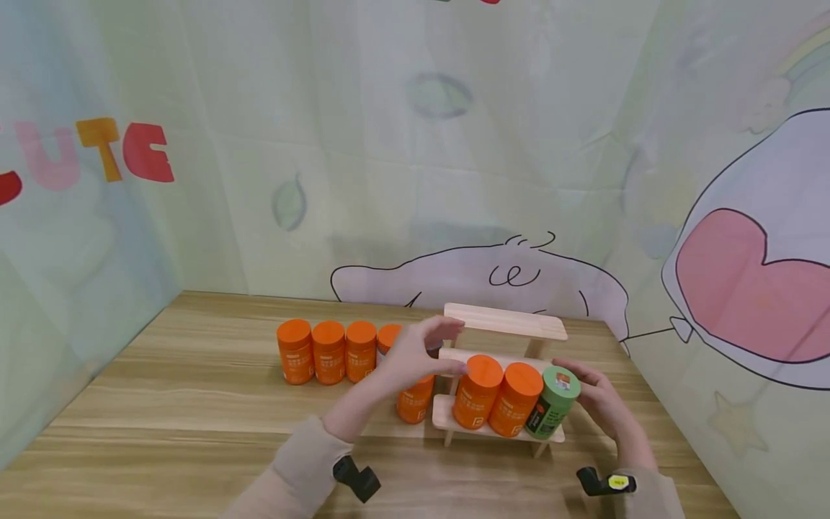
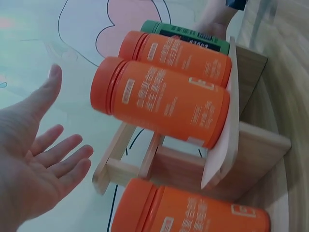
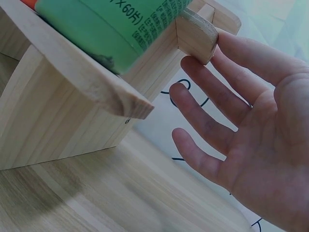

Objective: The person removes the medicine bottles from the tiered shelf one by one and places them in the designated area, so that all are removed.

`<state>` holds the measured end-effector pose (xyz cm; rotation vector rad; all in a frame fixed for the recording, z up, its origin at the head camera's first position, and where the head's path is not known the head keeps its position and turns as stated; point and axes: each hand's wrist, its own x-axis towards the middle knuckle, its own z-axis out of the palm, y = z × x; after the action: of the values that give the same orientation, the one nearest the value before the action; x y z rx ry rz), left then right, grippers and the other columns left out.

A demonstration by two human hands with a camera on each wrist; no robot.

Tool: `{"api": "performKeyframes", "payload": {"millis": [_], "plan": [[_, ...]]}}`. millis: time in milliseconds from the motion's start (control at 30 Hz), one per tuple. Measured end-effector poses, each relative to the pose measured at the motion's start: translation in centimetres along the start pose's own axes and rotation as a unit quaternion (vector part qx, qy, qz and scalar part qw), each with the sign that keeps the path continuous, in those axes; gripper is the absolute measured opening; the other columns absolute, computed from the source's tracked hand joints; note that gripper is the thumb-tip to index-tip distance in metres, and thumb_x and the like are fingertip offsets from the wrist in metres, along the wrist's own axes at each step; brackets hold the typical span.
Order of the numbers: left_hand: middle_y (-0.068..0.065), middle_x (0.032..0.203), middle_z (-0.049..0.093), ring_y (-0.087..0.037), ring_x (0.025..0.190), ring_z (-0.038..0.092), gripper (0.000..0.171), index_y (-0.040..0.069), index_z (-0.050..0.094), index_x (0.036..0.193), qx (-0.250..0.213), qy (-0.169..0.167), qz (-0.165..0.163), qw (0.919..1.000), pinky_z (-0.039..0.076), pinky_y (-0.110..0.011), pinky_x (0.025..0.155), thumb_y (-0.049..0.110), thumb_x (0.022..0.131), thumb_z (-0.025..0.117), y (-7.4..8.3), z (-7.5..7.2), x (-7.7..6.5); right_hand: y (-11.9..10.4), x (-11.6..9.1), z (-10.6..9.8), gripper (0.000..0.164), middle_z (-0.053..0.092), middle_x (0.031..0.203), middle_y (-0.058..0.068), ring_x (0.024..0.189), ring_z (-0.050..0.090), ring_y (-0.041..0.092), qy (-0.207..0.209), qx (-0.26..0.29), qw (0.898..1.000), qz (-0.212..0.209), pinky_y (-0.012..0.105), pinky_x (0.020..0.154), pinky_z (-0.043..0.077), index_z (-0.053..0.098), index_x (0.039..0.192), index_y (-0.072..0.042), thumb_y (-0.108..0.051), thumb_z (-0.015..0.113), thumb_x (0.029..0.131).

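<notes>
A small tiered wooden rack [image 1: 506,322] stands on the table. Along its lowest step are two orange bottles [image 1: 478,395] with orange lids and, at the right end, a green bottle [image 1: 552,405]. My left hand [image 1: 410,355] hovers by the rack's left side, thumb and fingers spread, holding nothing; in the left wrist view it is apart from the bottles. At the opposite end, my right hand [image 3: 260,111] has its fingers extended, fingertips right at the end of the middle step [image 3: 197,41]. Below my left hand, another orange bottle [image 1: 415,401] stands beside the rack, partly covered.
A row of several orange bottles [image 1: 329,353] stands on the wood-grain table [image 1: 162,404] left of the rack. My left hand partly hides its right end. A printed cloth backdrop [image 1: 389,180] rises behind the table and along both sides.
</notes>
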<state>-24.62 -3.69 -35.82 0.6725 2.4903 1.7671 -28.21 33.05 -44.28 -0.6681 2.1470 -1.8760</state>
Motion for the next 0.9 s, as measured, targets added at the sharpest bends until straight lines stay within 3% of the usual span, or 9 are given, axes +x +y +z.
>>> {"api": "performKeyframes", "payload": {"millis": [167,300,567,900], "plan": [[-0.01,0.14,0.057,-0.026,0.127,0.055,0.071,0.009,0.051,0.14,0.013,-0.071,0.009,0.9974,0.045,-0.042,0.108,0.023,0.078,0.083,0.3,1.3,0.1,0.0,0.0,0.0,0.043,0.061,0.122,-0.024,0.112,0.055,-0.005,-0.001,-0.001,1.0,0.0,0.013,0.092,0.042,0.062,0.124,-0.037,-0.009,0.038,0.103],[-0.011,0.139,0.057,-0.027,0.124,0.057,0.074,0.008,0.05,0.141,0.01,-0.091,0.002,0.9958,0.049,-0.039,0.103,0.02,0.076,0.085,0.2,2.4,0.2,0.0,0.0,0.0,0.042,0.061,0.123,-0.025,0.113,0.054,-0.006,0.0,-0.002,1.0,0.005,0.013,0.093,0.042,0.062,0.124,-0.037,-0.01,0.038,0.104],[-0.006,0.128,0.064,-0.021,0.113,0.062,0.072,0.01,0.054,0.137,0.004,-0.071,-0.031,0.997,0.053,-0.035,0.097,0.019,0.074,0.087,-0.3,3.8,0.1,0.0,0.0,0.1,0.041,0.061,0.123,-0.025,0.113,0.054,-0.006,0.002,-0.002,1.0,0.012,0.013,0.092,0.042,0.062,0.124,-0.037,-0.011,0.039,0.104],[-0.005,0.12,0.068,-0.019,0.106,0.065,0.062,0.009,0.061,0.129,-0.002,-0.04,-0.027,0.9988,0.056,-0.033,0.092,0.016,0.073,0.087,-0.3,4.2,0.0,0.1,0.0,0.0,0.042,0.06,0.123,-0.026,0.113,0.055,-0.006,0.002,0.001,1.0,0.007,0.013,0.092,0.043,0.062,0.124,-0.038,-0.009,0.038,0.103]]}}
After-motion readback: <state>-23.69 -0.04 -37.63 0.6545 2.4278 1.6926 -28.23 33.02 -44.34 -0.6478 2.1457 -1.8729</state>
